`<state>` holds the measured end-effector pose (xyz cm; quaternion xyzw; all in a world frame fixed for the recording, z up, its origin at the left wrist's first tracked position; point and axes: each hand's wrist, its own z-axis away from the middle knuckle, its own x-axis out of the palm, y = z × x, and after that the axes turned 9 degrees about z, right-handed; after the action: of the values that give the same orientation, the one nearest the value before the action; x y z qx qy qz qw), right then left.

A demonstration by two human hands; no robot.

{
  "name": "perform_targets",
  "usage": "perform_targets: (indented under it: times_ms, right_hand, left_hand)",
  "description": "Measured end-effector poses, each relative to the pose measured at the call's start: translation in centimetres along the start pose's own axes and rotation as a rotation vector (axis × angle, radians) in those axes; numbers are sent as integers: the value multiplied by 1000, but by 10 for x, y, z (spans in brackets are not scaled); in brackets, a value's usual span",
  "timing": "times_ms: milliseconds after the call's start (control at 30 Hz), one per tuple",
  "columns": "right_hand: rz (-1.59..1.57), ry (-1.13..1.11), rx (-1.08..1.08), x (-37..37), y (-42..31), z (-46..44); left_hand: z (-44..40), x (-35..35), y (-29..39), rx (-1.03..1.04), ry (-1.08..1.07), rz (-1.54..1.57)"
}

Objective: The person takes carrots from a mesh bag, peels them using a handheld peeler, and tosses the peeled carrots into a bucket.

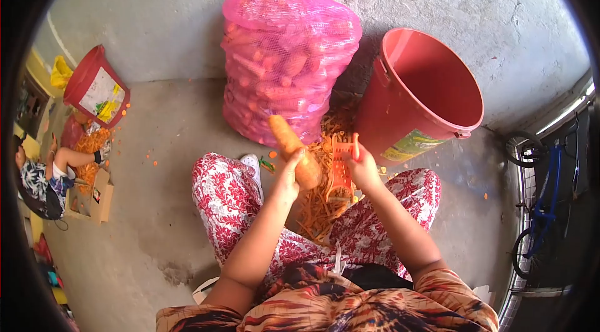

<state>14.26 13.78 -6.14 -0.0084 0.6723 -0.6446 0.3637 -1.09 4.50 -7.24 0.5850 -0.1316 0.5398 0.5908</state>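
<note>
A large carrot [287,138] is held in my left hand [290,176], tilted, its narrower end pointing up and away from me. My right hand [364,169] is closed round the handle of an orange peeler [342,166], just to the right of the carrot and apart from it. Below and between my hands, a pile of orange peelings [315,213] lies on the floor between my legs and reaches back toward the bucket. Beyond the carrot stands a pink mesh sack [287,63] full of carrots.
A tall red bucket [400,94] stands at the back right against the wall. Another red bucket [94,88] and more peelings [90,144] are at the left, where another person [47,176] sits by a cardboard box [100,198]. A blue bicycle [549,194] is at the far right.
</note>
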Motion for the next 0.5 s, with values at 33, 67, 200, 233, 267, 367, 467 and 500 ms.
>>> perform_targets:
  times_ms: [33, 67, 200, 233, 267, 367, 467, 500]
  right_hand:
    - [82, -63, 19, 3, 6, 5]
    - [163, -123, 39, 6, 12, 11]
    - [140, -201, 90, 35, 7, 39]
    - [158, -212, 67, 40, 1, 41]
    - [176, -225, 42, 44, -6, 43]
    - [201, -235, 64, 56, -13, 39]
    - [216, -227, 95, 61, -14, 36]
    - [224, -229, 108, 59, -20, 37]
  left_hand:
    - [-3, -1, 4, 98, -24, -63]
    - [-6, -1, 7, 196, -51, -127]
    - [-14, -8, 8, 374, -161, 34]
    - [-13, -7, 8, 362, -152, 68]
    - [-11, -5, 8, 351, -142, 102]
    - [-7, -6, 9, 318, -142, 160]
    - [-2, -3, 9, 309, -163, 175]
    - [0, -2, 8, 305, -158, 173]
